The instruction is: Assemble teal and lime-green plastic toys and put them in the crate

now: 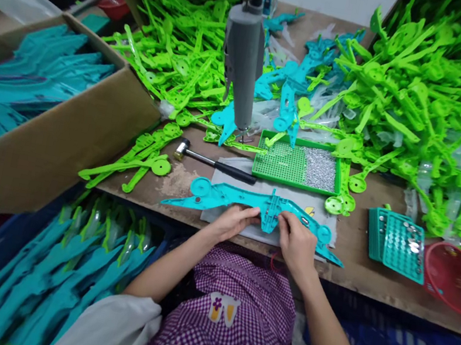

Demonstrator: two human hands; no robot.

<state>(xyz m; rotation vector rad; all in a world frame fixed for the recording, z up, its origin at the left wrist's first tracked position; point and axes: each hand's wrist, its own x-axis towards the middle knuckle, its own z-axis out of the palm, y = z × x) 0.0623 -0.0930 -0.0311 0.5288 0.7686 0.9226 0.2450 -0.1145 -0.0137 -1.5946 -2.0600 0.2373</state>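
A long turquoise plastic part (235, 195) with round ends lies across a pale sheet (211, 217) at the table's front edge. My left hand (236, 222) is closed on its lower edge, just left of the raised centre piece. On the other side of that centre, my right hand (297, 245) pinches with thumb and finger close together at the part. Whether a small piece sits between those right fingertips is hidden. Behind the part lies a hammer (218, 164) with a black handle. A green tray (277, 172) beyond it carries many small metal pieces (322, 170) on its right side.
A grey upright tool (241, 61) hangs over the table. Lime-green plastic arms (403, 102) are heaped left and right. A cardboard box (88, 118) of turquoise parts stands left. At right are turquoise perforated trays (403, 241) and a red bowl (455, 277). Blue crates flank my lap.
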